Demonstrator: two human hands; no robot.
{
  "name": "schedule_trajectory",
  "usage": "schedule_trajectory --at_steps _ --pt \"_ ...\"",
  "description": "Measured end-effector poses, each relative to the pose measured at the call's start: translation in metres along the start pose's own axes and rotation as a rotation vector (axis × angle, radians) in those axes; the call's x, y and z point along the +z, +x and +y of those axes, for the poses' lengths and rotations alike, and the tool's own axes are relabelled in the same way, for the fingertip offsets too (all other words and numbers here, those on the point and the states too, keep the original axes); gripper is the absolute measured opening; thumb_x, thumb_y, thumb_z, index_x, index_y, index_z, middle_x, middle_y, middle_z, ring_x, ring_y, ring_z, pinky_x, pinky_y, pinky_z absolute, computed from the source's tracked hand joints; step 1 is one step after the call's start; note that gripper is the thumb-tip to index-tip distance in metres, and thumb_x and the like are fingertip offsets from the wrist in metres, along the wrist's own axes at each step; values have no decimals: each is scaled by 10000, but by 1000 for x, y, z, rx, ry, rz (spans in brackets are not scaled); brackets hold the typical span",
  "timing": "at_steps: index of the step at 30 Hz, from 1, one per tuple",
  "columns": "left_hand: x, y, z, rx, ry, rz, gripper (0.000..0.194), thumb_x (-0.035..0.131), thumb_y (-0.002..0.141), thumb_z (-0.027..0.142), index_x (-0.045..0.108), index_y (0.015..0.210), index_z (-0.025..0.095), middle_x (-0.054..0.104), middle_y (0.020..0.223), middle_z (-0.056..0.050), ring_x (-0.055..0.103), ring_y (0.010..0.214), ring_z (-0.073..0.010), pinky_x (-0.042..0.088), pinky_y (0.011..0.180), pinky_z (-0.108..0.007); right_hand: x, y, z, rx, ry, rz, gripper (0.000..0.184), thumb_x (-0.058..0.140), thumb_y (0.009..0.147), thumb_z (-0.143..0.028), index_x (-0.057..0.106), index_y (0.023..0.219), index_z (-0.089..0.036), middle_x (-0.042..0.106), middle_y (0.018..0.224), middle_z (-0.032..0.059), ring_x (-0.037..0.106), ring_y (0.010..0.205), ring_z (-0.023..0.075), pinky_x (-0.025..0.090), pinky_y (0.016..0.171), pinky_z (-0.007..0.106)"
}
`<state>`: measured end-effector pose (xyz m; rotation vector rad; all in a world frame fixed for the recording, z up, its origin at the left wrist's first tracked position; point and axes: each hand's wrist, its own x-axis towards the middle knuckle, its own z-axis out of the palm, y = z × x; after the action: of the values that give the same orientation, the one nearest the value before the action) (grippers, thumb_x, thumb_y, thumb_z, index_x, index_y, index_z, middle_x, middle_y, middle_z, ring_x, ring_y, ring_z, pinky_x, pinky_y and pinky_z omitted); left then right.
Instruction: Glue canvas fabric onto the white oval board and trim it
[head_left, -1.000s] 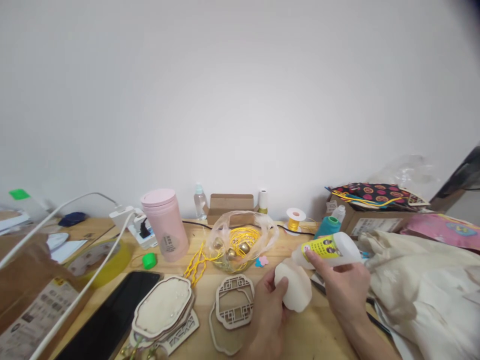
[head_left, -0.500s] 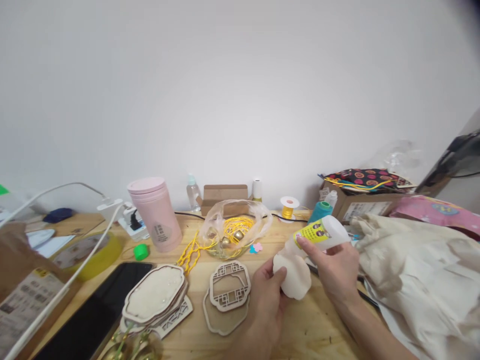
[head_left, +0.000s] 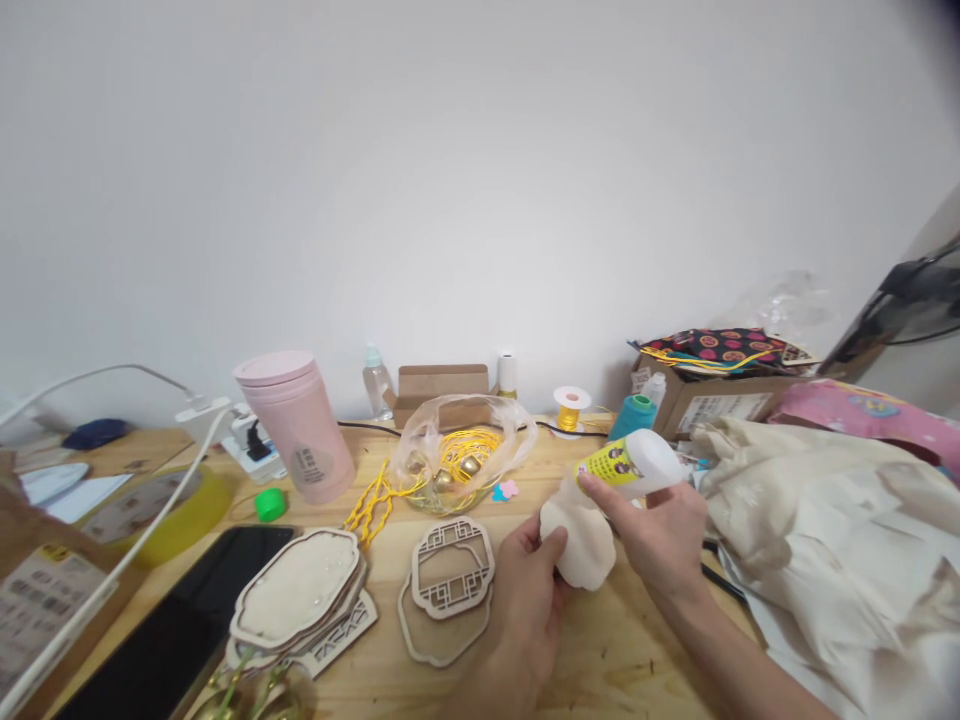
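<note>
The bottle (head_left: 634,466) has tipped lower toward the white piece (head_left: 577,545). Left hand (head_left: 525,600) grips that piece above the surface (head_left: 615,660); right hand (head_left: 652,535) clasps the bottle, nozzle at its edge. Gluing, I'd say; a gentle squeeze comes next.

single head-worn cam, looking forward and only slightly down, plain white wall (head_left: 480,180) filling the top half, cluttered light wooden tabletop (head_left: 622,650) squeezed along the bottom, close range, person's own forearms entering from the bottom edge, no second view
</note>
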<state>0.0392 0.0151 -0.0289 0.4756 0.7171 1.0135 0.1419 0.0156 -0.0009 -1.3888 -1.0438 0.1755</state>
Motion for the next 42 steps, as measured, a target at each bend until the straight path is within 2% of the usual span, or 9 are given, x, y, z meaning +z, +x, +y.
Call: schedule_trajectory --at_steps 5,16,21,29,34,39,42 --pt "-1 0 -1 -1 -2 -11 219 579 681 97 662 883 121 693 819 -89 604 820 -195 472 728 -290 0 -1 0 15 44 -48 282 721 555 -395 606 642 -153 652 603 39 591 533 200 480 489 310" --pt "0 0 0 -1 7 -2 221 565 697 108 652 900 120 689 847 -92 610 774 -186 480 691 -285 -1 4 -1 12 -31 -10 318 712 534 -432 598 633 -152 649 602 47 594 536 213 485 496 329" --pt "0 -1 0 -1 15 15 209 565 701 111 648 893 119 690 846 -92 611 759 -187 489 667 -292 -2 4 -2 77 4 -1 331 716 529 -427 596 661 -149 662 625 61 608 553 228 489 486 333" --pt "0 -1 1 -13 24 7 213 556 713 111 644 907 134 691 839 -78 614 739 -172 486 698 -295 -1 4 -4 62 5 5 318 717 526 -422 591 636 -151 654 596 48 606 541 223 493 478 329" --pt "1 -1 1 -5 16 -22 195 546 724 112 642 894 126 688 844 -81 612 755 -171 482 708 -291 -1 3 -5 38 42 -38 303 724 531 -404 594 648 -157 661 619 42 611 546 213 500 480 318" --pt "1 -3 0 3 55 14 211 561 711 111 631 910 124 687 852 -81 613 757 -190 495 665 -304 -4 7 -5 47 35 18 302 719 533 -405 591 644 -154 660 602 45 610 537 217 493 464 312" --pt "1 -3 1 -5 56 -5 231 555 715 113 620 937 124 688 855 -84 616 749 -189 497 662 -309 -3 5 -6 25 38 -26 273 713 548 -394 593 622 -161 664 615 46 610 542 213 497 472 313"
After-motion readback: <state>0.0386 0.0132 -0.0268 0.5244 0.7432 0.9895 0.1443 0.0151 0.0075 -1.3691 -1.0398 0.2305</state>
